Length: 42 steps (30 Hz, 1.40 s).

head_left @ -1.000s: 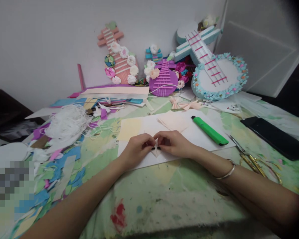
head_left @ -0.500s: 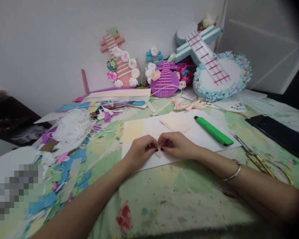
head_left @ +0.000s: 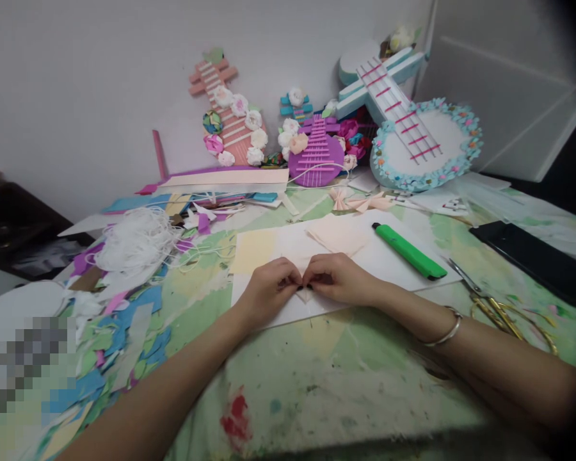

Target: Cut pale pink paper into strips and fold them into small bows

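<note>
Both hands meet over a white sheet (head_left: 288, 314) lying on the table. My left hand (head_left: 273, 285) pinches the left side of a small pale peach piece of paper (head_left: 307, 294). From the other side my right hand (head_left: 333, 278) pinches the same paper, fingertips close to those of the left. A pointed, creased corner of it shows below the fingers; the rest is mostly hidden behind them. Just beyond lies a larger pale peach paper piece (head_left: 336, 232). A yellow paper (head_left: 254, 251) rests on the sheet's left end, and a green box cutter (head_left: 409, 251) lies on its right.
Gold-handled scissors (head_left: 496, 307) and a black phone (head_left: 532, 259) lie to the right. White string (head_left: 134, 240) and coloured paper scraps (head_left: 120, 333) cover the left. Behind stand decorated paper instruments, pink (head_left: 242, 137), purple (head_left: 317, 160) and pale blue (head_left: 422, 141). Folded peach bows (head_left: 365, 202) sit before them.
The fingertips of both hands have drawn slightly closer together on the small paper. The whole view has shifted a little; the other things lie as before.
</note>
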### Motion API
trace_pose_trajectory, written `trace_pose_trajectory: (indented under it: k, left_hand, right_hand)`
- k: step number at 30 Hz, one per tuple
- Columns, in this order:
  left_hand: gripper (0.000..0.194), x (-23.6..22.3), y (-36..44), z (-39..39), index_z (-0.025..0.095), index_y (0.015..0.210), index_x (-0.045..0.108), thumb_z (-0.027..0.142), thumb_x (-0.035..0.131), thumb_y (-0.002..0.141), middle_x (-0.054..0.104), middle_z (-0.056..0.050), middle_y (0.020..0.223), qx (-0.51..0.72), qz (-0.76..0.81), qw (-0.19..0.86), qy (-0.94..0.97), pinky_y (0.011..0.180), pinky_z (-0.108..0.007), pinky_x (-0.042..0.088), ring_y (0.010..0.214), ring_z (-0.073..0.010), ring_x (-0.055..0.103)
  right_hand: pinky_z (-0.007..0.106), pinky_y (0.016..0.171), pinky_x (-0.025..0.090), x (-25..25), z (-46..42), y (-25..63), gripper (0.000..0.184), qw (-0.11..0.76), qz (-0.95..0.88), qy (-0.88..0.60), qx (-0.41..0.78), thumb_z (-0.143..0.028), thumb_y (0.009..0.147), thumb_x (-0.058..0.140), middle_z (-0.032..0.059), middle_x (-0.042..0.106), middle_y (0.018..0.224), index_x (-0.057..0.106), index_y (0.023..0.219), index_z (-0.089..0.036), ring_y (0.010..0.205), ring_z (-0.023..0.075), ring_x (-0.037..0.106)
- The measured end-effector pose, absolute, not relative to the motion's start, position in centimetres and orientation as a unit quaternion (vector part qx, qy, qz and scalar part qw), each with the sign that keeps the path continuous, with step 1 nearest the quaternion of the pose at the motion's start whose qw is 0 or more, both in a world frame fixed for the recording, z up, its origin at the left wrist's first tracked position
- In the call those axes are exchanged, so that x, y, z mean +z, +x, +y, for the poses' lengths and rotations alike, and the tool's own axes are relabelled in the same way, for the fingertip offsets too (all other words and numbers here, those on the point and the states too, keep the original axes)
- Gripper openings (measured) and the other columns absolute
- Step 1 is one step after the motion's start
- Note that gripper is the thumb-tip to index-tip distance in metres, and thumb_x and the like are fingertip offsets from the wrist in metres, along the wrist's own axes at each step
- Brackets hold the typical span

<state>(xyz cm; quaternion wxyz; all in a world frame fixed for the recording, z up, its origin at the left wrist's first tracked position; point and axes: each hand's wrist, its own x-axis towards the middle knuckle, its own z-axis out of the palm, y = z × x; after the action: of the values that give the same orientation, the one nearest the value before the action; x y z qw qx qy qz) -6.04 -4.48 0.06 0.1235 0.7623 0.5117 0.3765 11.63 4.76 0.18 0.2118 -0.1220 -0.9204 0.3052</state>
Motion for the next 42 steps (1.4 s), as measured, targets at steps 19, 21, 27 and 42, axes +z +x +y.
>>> trace_pose_trajectory:
  k: [19, 21, 27, 42]
  left_hand:
    - [0.023, 1.5, -5.5, -8.6, 0.012, 0.106, 0.062, 0.013, 0.044, 0.092, 0.063, -0.013, 0.102, 0.179, 0.471, -0.026, 0.864, 0.08, -0.04, 0.049, 0.091, -0.0231, 0.057]
    - [0.025, 1.6, -5.3, -8.9, 0.011, 0.109, 0.061, 0.012, 0.042, 0.092, 0.063, -0.015, 0.106, 0.168, 0.476, -0.036, 0.863, 0.081, -0.042, 0.05, 0.095, -0.0245, 0.057]
    - [0.03, 1.5, -5.2, -9.2, 0.016, 0.117, 0.058, 0.014, 0.043, 0.091, 0.061, -0.015, 0.114, 0.161, 0.485, -0.018, 0.86, 0.082, -0.044, 0.051, 0.101, -0.0255, 0.057]
    - [0.031, 1.8, -5.1, -9.0, 0.013, 0.119, 0.054, 0.013, 0.043, 0.09, 0.06, -0.014, 0.113, 0.142, 0.497, -0.006, 0.856, 0.084, -0.045, 0.049, 0.102, -0.027, 0.053]
  right_hand:
    - [0.024, 0.07, 0.044, 0.3, 4.9, 11.6, 0.024, 0.203, -0.93, -0.107, 0.288, 0.0, 0.074, 0.055, 0.0048, 0.065, 0.082, 0.071, 0.083, -0.016, 0.077, 0.0147, 0.06]
    - [0.024, 0.07, 0.044, 0.3, 4.9, 11.6, 0.024, 0.203, -0.929, -0.106, 0.292, 0.0, 0.073, 0.055, 0.0046, 0.065, 0.082, 0.07, 0.084, -0.016, 0.077, 0.0144, 0.06]
    - [0.023, 0.066, 0.043, 0.1, 4.8, 11.5, 0.021, 0.21, -0.904, -0.154, 0.34, -0.002, 0.073, 0.056, 0.001, 0.064, 0.077, 0.067, 0.082, -0.017, 0.07, 0.0121, 0.058]
    - [0.022, 0.063, 0.042, -0.2, 4.9, 11.7, 0.021, 0.21, -0.869, -0.188, 0.407, -0.006, 0.074, 0.057, -0.001, 0.062, 0.076, 0.059, 0.092, -0.017, 0.067, 0.0104, 0.056]
